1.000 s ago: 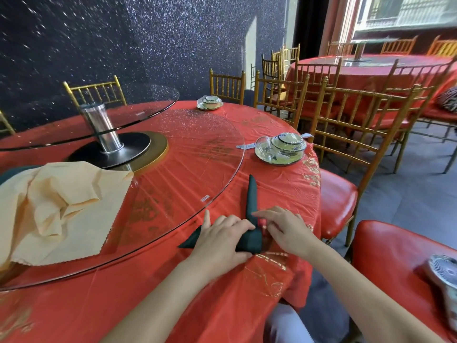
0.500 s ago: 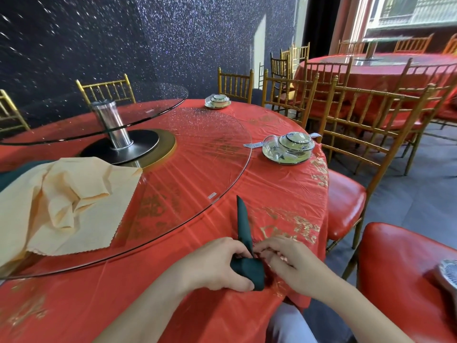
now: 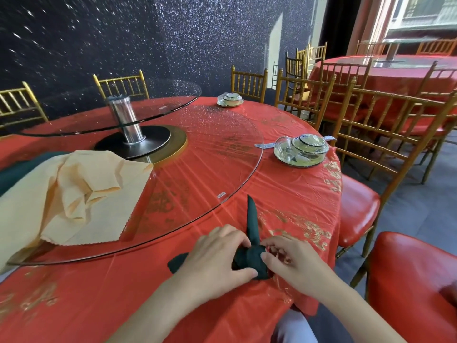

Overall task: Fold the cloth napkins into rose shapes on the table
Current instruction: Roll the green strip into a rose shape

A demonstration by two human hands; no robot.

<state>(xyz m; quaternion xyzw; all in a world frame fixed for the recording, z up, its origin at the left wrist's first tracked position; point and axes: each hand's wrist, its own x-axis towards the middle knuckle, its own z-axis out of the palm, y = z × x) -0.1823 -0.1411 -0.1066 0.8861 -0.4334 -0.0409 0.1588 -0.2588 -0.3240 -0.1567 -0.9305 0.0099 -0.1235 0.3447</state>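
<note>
**Green napkin rolled at the near edge**

Red plastic sheeting with gold print covers the round tabletop (image 3: 284,199). A glass turntable (image 3: 222,144) sits on it, spreading from the middle toward the near edge, with a smaller glass tier (image 3: 158,105) raised above it on a metal post (image 3: 125,120). On the left part of the turntable lies a crumpled peach napkin (image 3: 81,194), with a dark green cloth (image 3: 17,169) partly showing under its far side. Near the right edge stands a wrapped set of dishes (image 3: 303,148), and another set (image 3: 230,99) sits at the far edge.

Close to the near edge, off the glass, lies the dark green napkin (image 3: 249,256), rolled into a tight bundle. One pointed tail rises from it toward the turntable; another end trails out to the left under the wrist. The left hand (image 3: 217,256) curls over the bundle's left side, fingers closed around it and thumb pressed along its near side. The right hand (image 3: 289,258) pinches the bundle's right end with bent fingertips.
</note>
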